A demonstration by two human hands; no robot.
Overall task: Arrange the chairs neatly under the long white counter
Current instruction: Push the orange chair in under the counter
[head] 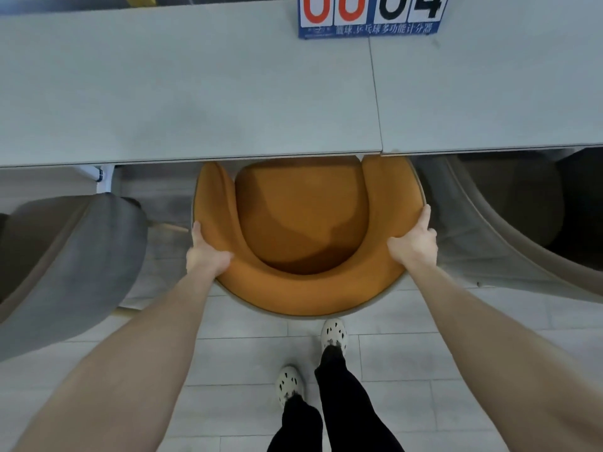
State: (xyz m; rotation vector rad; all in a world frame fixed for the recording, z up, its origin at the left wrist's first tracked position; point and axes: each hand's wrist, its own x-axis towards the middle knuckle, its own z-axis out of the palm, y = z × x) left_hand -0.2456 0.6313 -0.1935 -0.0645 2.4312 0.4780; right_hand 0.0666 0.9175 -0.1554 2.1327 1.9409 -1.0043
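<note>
Orange chair (303, 220), curved padded back, front tucked under white counter (182, 93)

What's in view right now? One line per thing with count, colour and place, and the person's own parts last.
counter: 1, white, across the top half, two slabs meeting at a seam
scoreboard: 1, blue with red and black digits, on the counter at the top edge
counter leg: 1, white, under the counter at left
orange chair: 1, orange, centre, front tucked under the counter edge
grey chair: 1, grey, left, short of the counter edge
pale chair: 1, pale shell with dark seat, right, partly under the counter
floor: light grey tiles, below
shoes: 2, white, bottom centre
trousers: black, bottom centre
left hand: grips the orange chair's back rim, left side
right hand: grips the rim, right side
</note>
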